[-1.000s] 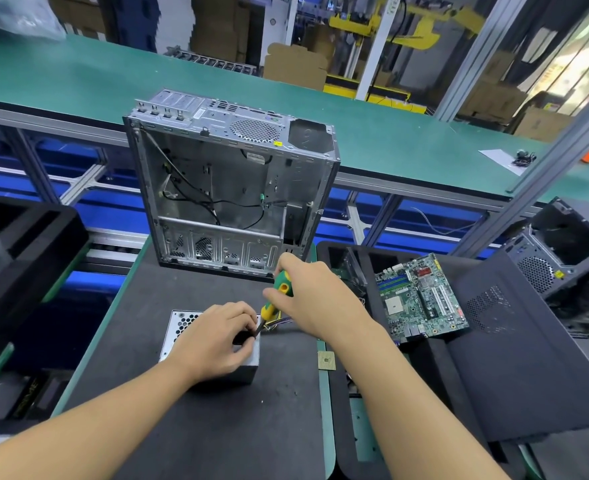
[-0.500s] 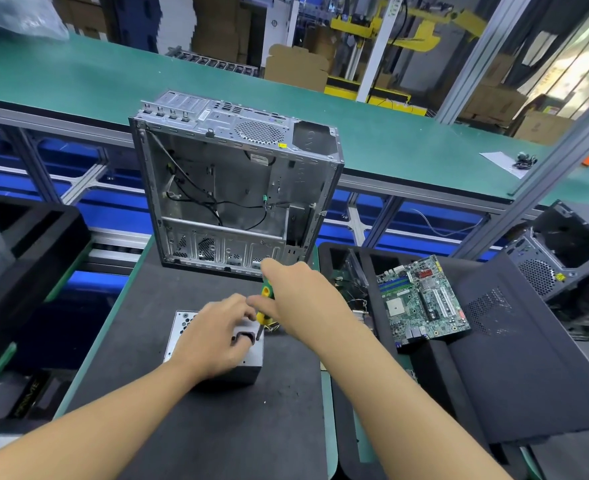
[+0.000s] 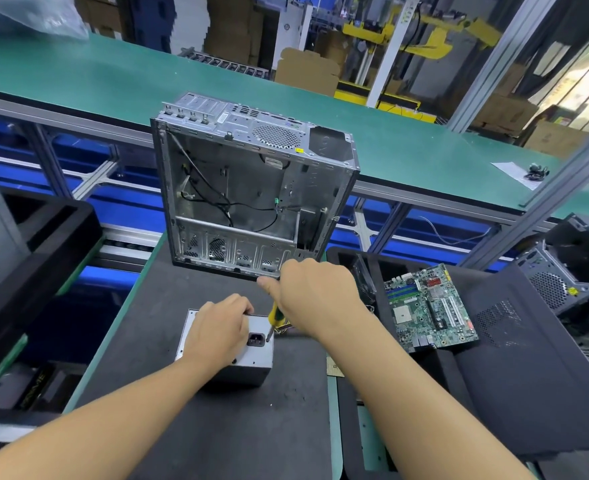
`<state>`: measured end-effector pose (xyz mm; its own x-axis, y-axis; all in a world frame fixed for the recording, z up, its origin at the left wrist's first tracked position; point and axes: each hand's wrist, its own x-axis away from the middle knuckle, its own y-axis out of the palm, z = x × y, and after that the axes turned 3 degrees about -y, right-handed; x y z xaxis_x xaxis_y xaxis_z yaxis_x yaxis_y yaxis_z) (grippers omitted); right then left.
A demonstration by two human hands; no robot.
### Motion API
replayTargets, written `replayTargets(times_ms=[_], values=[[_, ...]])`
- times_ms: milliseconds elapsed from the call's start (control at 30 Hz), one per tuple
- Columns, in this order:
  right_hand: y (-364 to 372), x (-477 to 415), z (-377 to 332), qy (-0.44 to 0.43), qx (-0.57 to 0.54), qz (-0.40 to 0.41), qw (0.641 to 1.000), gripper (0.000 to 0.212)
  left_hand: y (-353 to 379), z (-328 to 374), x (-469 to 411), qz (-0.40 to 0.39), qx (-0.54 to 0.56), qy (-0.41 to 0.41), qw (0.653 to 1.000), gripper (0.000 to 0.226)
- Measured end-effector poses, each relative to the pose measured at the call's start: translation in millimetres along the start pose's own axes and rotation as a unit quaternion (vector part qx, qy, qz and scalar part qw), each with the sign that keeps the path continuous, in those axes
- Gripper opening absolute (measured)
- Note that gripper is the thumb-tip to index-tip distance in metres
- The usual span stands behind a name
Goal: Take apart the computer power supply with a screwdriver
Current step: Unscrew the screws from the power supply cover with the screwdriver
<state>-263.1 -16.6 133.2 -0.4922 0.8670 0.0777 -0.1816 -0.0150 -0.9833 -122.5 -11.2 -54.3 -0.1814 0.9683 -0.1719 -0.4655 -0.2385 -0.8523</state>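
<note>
Power supply (image 3: 256,362): one unit, a grey sheet-metal box, lying on the dark matte mat of the desk (image 3: 182,427), in front of the computer case (image 3: 251,188) on the person's side. The face with the black mains socket is turned upward; a perforated vent shows at that face's far left corner. The upper face reads wider left to right than front to back, though part of it is hidden under a hand. A short bundle of coloured wires leaves its right side.

Screwdriver (image 3: 273,315): one, with a yellow and green handle and a thin dark shaft. Its long axis is steep, the handle leaning up and to the right. The tip points down onto the upper face, just right of the socket.

Left hand (image 3: 216,332): palm down on the power supply, fingers curled over its far edge, gripping it.
Right hand (image 3: 315,296): clenched round the screwdriver handle, thumb stuck out to the left, just in front of the case's lower edge.

The case is bare metal, stands upright with its side open, and has loose black cables inside. Right of the case: one green motherboard (image 3: 428,306), one black perforated side panel (image 3: 528,358), and a second case (image 3: 577,265) with a dark shell. Behind the case runs a green conveyor belt (image 3: 113,74).
</note>
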Motion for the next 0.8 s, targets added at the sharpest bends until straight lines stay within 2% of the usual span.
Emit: replayTargets(times_ms=[133,267,300,400,500,600,667,733,800], values=[[-4,-5,2,-0.023,-0.061,-0.056,0.996,0.038,-2,-2,0,0.013,-0.007,0.033,0.999,0.019],[-4,-1,5,-0.061,-0.127,-0.117,0.983,0.025,-10,4,3,0.038,-0.024,0.079,0.996,0.052],[-5,0,5,-0.076,-0.13,-0.132,0.98,0.021,-10,5,4,0.027,-0.027,0.073,0.997,0.053],[-12,0,6,-0.104,-0.13,-0.164,0.972,0.013,-4,0,0,0.006,-0.028,0.039,0.999,0.023],[-17,-2,5,-0.111,-0.135,-0.185,0.967,0.019,-3,0,1,0.01,-0.033,0.041,0.999,0.019],[-14,-3,3,-0.052,-0.142,-0.154,0.977,0.033,-5,4,2,0.013,-0.034,0.033,0.999,0.019],[-11,-1,3,-0.011,-0.087,-0.101,0.991,0.04,-6,5,2,0.006,-0.028,0.021,0.999,0.015],[-6,0,4,-0.034,-0.02,-0.042,0.998,0.028,-5,4,2,-0.006,-0.03,0.02,0.999,0.013],[-4,0,5,-0.054,-0.057,-0.04,0.996,0.018,-5,5,0,-0.014,-0.037,0.017,0.999,0.014]])
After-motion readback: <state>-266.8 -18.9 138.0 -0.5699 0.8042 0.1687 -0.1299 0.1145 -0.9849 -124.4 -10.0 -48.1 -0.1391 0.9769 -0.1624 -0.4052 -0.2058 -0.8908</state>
